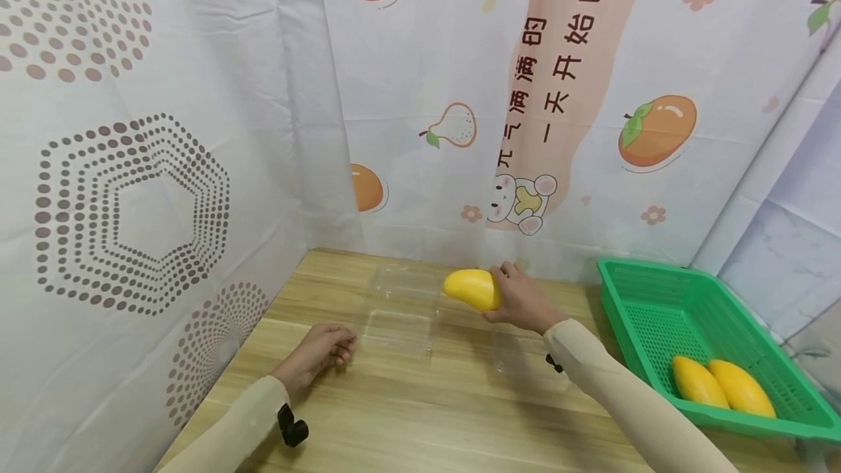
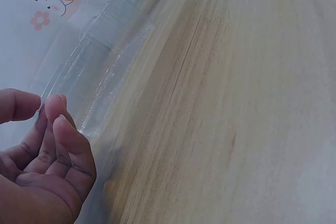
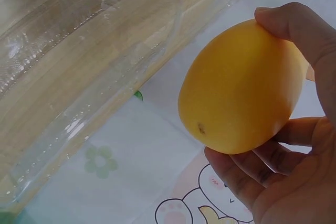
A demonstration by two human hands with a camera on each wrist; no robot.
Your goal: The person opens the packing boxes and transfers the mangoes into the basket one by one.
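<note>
A yellow mango point(image 1: 474, 289) is held up above the table in my right hand point(image 1: 522, 299). In the right wrist view the thumb lies on one side of the mango point(image 3: 241, 87) and the fingers on the other, with a small dark mark on its skin. To the left of it, a clear plastic box point(image 1: 397, 331) with two sections lies on the table. My left hand point(image 1: 322, 349) is at the box's left side. In the left wrist view its thumb and fingertips pinch the edge of the clear box point(image 2: 100, 82), the other fingers curled.
On the right stands a green basket point(image 1: 631, 341) with two mangoes point(image 1: 741, 387) in its near end. Another clear plastic piece point(image 1: 519, 352) lies on the wooden table point(image 1: 394, 414) under the right forearm. Printed curtains point(image 1: 407, 188) hang behind and at the left.
</note>
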